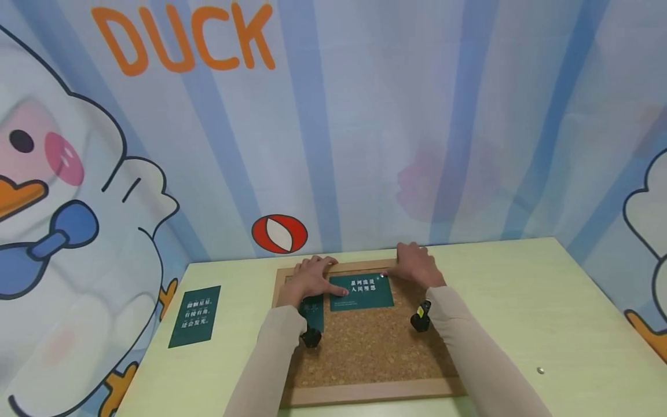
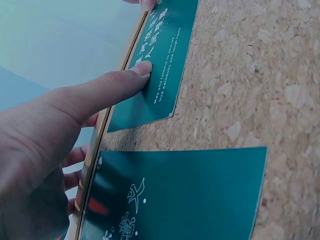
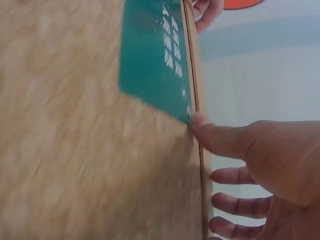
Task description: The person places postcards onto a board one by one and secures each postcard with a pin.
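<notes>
A wood-framed corkboard (image 1: 375,347) lies on the table, with a green card (image 1: 359,295) bearing white writing near its far edge. My left hand (image 1: 311,278) presses its straight thumb on that card's left part, its other fingers at the frame's outer edge. At the card's far right corner, my right hand (image 1: 417,263) sets its thumb by a small pin (image 3: 189,111). The right fingers (image 3: 240,205) rest along the frame's outer side. A second green card (image 2: 175,190) lies on the cork below the left hand, a pin (image 2: 100,161) at its corner.
Left of the board, another green card (image 1: 194,317) lies on the pale table (image 1: 521,301). A small shiny pin (image 1: 540,370) sits on the table at the right. Behind the table stands a striped blue backdrop (image 1: 365,116) with duck drawings.
</notes>
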Tool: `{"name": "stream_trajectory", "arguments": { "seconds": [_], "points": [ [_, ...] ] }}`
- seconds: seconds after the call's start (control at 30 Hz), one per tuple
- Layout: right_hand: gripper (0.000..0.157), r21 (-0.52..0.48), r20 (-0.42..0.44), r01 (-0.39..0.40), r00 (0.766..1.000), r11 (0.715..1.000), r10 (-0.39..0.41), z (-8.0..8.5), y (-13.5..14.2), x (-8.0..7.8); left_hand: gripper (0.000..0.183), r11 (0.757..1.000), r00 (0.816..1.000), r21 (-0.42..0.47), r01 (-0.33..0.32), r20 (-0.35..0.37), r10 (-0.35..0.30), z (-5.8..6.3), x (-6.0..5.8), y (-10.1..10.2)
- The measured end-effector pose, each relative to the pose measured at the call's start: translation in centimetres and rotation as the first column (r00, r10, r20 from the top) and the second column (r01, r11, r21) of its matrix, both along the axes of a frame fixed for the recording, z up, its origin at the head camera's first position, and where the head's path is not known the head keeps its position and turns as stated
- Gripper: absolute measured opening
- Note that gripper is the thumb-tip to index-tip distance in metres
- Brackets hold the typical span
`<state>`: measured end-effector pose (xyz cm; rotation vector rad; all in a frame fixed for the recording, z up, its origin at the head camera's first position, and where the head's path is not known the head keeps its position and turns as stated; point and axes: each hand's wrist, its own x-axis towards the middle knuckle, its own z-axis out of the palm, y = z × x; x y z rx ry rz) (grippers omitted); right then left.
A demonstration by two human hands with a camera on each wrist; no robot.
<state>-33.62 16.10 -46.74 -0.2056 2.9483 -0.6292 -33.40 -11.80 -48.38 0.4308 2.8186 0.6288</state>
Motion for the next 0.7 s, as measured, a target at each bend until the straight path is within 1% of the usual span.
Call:
{"name": "stream_trajectory", "arguments": {
  "seconds": [0.1,0.17,0.27,0.37,0.47,0.57,0.7],
  "points": [
    [0.048,-0.049,-0.034,0.011,0.999,0.999,-0.013,-0.4,1.3,0.6,0.089,1.000,1.000,0.001,-0.006,0.005,0.006,0.2,0.3,0.1],
    [0.051,-0.071,-0.048,0.034,0.998,0.997,-0.037,-0.7,2.2,1.0,0.088,1.000,1.000,-0.001,-0.007,0.001,0.007,0.1,0.2,0.1],
    [0.062,-0.113,-0.038,0.071,0.996,0.991,-0.075,-0.7,3.6,1.5,0.088,1.000,1.000,-0.006,-0.009,0.003,0.010,0.0,0.1,0.1],
    [0.076,-0.146,-0.002,0.092,0.996,0.985,-0.093,-0.4,4.7,2.1,0.089,1.000,1.000,-0.005,-0.017,0.007,0.017,-0.1,0.0,0.2],
    [0.085,-0.173,0.038,0.084,0.996,0.981,-0.078,-0.1,5.7,2.7,0.089,1.000,1.000,-0.003,-0.025,0.007,0.025,0.0,0.0,0.1],
    [0.089,-0.199,0.078,0.062,0.996,0.978,-0.047,0.1,6.7,3.5,0.089,1.000,1.000,-0.005,-0.024,0.005,0.024,-0.1,0.0,0.1],
    [0.089,-0.266,0.153,0.062,0.988,0.962,-0.022,0.2,7.9,4.8,0.089,1.000,1.000,-0.002,-0.022,0.003,0.022,-0.3,0.0,0.0]
  ]
}}
